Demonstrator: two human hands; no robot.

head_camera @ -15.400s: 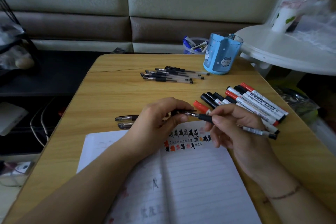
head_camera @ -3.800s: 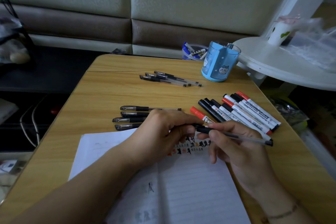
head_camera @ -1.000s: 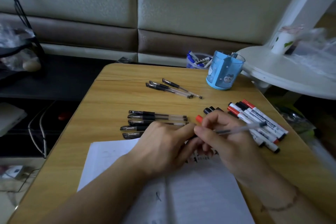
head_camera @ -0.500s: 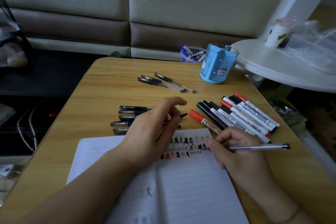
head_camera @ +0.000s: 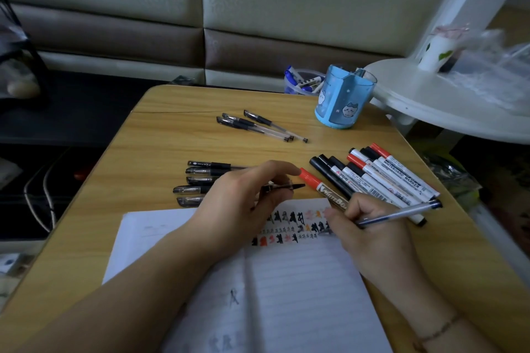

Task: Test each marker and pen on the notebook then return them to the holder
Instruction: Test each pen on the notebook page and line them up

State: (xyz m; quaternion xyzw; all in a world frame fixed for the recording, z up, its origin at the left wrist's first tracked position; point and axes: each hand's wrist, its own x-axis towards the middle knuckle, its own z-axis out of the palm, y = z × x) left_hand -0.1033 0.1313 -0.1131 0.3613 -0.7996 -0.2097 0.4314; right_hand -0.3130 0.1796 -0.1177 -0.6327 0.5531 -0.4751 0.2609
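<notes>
Two hands work over the open notebook (head_camera: 286, 281) at the near table edge; right hand (head_camera: 370, 226) pinches a clear pen (head_camera: 401, 212), tip on the page's top rows; left hand (head_camera: 243, 198) holds a black pen cap (head_camera: 284, 187). Whiteboard markers (head_camera: 378, 178) lie right; blue holder (head_camera: 342, 97) stands far right.

Dim room. Padded cream and brown sofa back (head_camera: 200, 8) behind light wooden table (head_camera: 177, 137). Round white side table (head_camera: 430, 103) on right.
</notes>
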